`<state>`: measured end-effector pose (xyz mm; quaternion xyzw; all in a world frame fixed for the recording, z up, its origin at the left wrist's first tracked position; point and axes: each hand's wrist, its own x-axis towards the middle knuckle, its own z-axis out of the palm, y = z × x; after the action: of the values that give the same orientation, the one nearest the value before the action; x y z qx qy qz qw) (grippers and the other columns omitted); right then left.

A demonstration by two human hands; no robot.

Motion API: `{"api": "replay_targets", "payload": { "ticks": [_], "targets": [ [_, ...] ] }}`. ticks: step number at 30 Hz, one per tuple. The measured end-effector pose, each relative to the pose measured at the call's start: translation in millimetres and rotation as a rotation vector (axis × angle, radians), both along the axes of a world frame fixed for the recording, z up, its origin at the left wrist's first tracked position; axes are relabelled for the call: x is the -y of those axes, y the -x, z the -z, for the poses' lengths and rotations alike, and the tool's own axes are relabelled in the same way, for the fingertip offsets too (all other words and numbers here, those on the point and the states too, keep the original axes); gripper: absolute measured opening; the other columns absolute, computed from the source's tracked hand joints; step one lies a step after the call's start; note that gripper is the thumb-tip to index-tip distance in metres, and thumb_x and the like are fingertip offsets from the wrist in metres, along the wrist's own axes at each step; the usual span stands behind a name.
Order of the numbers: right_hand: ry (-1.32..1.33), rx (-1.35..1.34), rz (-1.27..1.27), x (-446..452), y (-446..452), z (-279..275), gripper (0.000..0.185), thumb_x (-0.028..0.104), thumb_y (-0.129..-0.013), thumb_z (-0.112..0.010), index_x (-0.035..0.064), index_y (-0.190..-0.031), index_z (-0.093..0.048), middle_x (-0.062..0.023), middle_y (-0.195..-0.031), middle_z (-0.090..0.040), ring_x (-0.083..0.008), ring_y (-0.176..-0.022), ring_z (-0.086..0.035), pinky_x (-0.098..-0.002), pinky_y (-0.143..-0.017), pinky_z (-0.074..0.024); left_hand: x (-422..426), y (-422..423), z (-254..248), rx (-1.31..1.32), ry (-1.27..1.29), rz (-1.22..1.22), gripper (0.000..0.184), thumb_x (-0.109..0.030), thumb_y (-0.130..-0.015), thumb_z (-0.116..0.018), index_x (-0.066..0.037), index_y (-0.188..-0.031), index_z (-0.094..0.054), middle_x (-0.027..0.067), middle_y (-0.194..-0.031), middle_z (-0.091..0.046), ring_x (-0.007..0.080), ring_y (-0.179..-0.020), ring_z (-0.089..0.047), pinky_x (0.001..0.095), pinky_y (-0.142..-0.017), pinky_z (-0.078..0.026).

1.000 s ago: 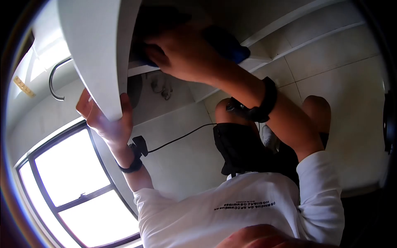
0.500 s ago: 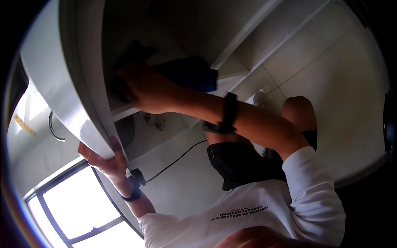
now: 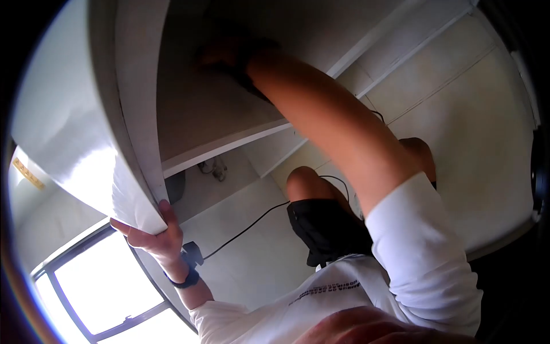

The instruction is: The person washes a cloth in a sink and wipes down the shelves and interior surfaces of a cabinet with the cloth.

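A glossy white panel curves down the left side, its lower corner pinched by my left hand, thumb on one face and fingers on the other. My right arm stretches deep into the dark interior of a white cabinet. Far inside, my right hand is mostly lost in shadow, and its fingers cannot be made out. Some dark item lies just under that wrist; its kind is too dim to tell.
Below the cabinet's shelf edge lies a small tangle of cable. A thin black cord runs across the floor from near my left wrist. My bent knees are close to the cabinet. A bright window stands at lower left.
My right hand has moved deeper into the cabinet, upward in view. The dark bundle with a blue end seen by it before no longer shows clearly. My left hand keeps its hold.
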<state>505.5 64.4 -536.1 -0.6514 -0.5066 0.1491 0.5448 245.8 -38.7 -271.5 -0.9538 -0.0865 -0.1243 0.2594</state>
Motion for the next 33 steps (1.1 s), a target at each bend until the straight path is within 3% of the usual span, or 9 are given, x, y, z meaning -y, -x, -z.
{"api": "replay_targets", "payload": {
  "ticks": [6, 8, 12, 14, 16, 20, 26, 29, 33],
  "targets": [
    [-0.218, 0.17, -0.007, -9, 9, 24, 0.033, 0.024, -0.088, -0.048, 0.0107, -0.115, -0.062, -0.0118, -0.123, -0.057, -0.0307, -0.114, -0.053, -0.0417, -0.097, -0.0402, -3, -9, -5, -0.065, -0.037, 0.066, 0.069, -0.005, -0.072, -0.07, -0.021, -0.126, -0.029, 0.0219, -0.118, -0.044, 0.0372, -0.104, -0.055, 0.0564, -0.08, -0.052],
    [0.184, 0.224, -0.029, 29, 20, -16, 0.036, 0.018, -0.092, -0.036, -0.0007, -0.103, -0.064, -0.0211, -0.114, -0.059, -0.0315, -0.102, -0.059, -0.0412, -0.087, -0.0468, -1, -5, -5, -0.043, 0.017, 0.059, 0.068, -0.003, -0.073, -0.07, -0.021, -0.126, -0.031, 0.023, -0.122, -0.043, 0.0396, -0.109, -0.052, 0.0541, -0.08, -0.053],
    [0.281, 0.496, -0.425, 66, 18, -12, 0.037, 0.013, -0.09, -0.034, -0.0049, -0.111, -0.058, -0.0232, -0.114, -0.057, -0.0339, -0.099, -0.058, -0.0429, -0.086, -0.0461, -2, -1, -8, -0.015, 0.056, 0.056, 0.067, 0.001, -0.074, -0.069, -0.021, -0.128, -0.034, 0.0234, -0.124, -0.041, 0.0393, -0.112, -0.051, 0.0491, -0.077, -0.056],
    [0.47, 0.088, -0.343, 134, 18, -41, 0.041, 0.014, -0.087, -0.039, -0.0048, -0.122, -0.049, -0.0216, -0.123, -0.053, -0.0341, -0.103, -0.056, -0.0429, -0.089, -0.0449, 2, -12, -4, 0.1, 0.177, 0.204, 0.06, 0.005, -0.068, -0.069, -0.009, -0.123, -0.05, 0.0176, -0.122, -0.042, 0.0296, -0.088, -0.062, 0.0367, -0.072, -0.055],
    [0.405, 0.717, -0.417, 118, 25, 28, 0.047, 0.021, -0.086, -0.046, 0.0077, -0.13, -0.047, -0.0158, -0.131, -0.049, -0.0316, -0.114, -0.051, -0.043, -0.09, -0.0427, 6, -13, -9, 0.085, 0.197, 0.24, 0.066, 0.003, -0.07, -0.071, -0.012, -0.128, -0.045, 0.0171, -0.123, -0.042, 0.0297, -0.091, -0.063, 0.0382, -0.073, -0.056],
    [0.338, 0.878, -0.022, 214, 23, 5, 0.049, 0.036, -0.084, -0.054, 0.0312, -0.132, -0.046, -0.0043, -0.134, -0.048, -0.0268, -0.125, -0.041, -0.0452, -0.093, -0.0343, -10, 15, -25, 0.06, -0.029, 0.225, 0.063, 0.0, -0.07, -0.073, -0.017, -0.125, -0.049, 0.0141, -0.125, -0.05, 0.0311, -0.109, -0.056, 0.0412, -0.079, -0.057],
    [0.534, 0.868, 0.366, 247, -28, -6, 0.047, 0.04, -0.084, -0.049, 0.0245, -0.129, -0.052, -0.0102, -0.131, -0.05, -0.0346, -0.121, -0.041, -0.0566, -0.092, -0.0293, -37, 34, -28, 0.102, 0.092, 0.289, 0.047, -0.013, -0.075, -0.075, -0.015, -0.119, -0.057, 0.0109, -0.118, -0.058, 0.0272, -0.111, -0.055, 0.038, -0.082, -0.053],
    [0.509, 0.849, 0.388, 239, -6, 7, 0.045, 0.04, -0.085, -0.049, 0.0255, -0.128, -0.052, -0.0097, -0.127, -0.054, -0.034, -0.12, -0.044, -0.0577, -0.092, -0.0284, -54, 87, -36, 0.258, 0.57, 0.382, 0.048, -0.007, -0.075, -0.073, -0.013, -0.12, -0.059, 0.0119, -0.121, -0.059, 0.0278, -0.111, -0.056, 0.0401, -0.091, -0.047],
    [0.349, 0.887, 0.189, 206, 63, 26, 0.044, 0.036, -0.084, -0.054, 0.0302, -0.128, -0.052, -0.0021, -0.129, -0.053, -0.0258, -0.125, -0.042, -0.0488, -0.095, -0.0317, 0, 107, -29, 0.459, 0.627, 0.893, 0.047, -0.009, -0.076, -0.072, -0.012, -0.121, -0.058, 0.0122, -0.121, -0.058, 0.0275, -0.11, -0.056, 0.0393, -0.091, -0.047]
  ]
}}
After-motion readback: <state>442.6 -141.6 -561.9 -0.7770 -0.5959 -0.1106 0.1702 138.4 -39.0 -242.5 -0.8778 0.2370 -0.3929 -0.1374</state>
